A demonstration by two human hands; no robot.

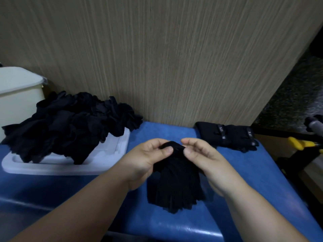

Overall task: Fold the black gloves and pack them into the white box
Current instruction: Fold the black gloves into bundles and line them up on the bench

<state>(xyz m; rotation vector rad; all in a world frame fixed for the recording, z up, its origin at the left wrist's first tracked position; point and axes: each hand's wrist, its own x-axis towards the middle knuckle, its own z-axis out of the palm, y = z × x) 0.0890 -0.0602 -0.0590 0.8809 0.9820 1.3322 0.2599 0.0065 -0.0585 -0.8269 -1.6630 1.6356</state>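
Loose pile of black gloves (70,123) is heaped on a white tray (52,166) at the blue worktop's (174,224) left edge. Mid-worktop, left hand (139,163) and right hand (208,159) both pinch the top of a glove bundle (176,186). Folded gloves (227,135) sit at the back right corner.

Pale letters reading "ITS" run sideways along the wrist strap (220,128) of the left-hand one of two folded black gloves (232,138), seen lying side by side at the far right of the blue table top (174,131). The same three letters, "ITS", stand on the neighbouring strap (248,133) of the glove beside it. Just below each strap sits a small pale tag (223,137); from where I stand, its print is too small to read.
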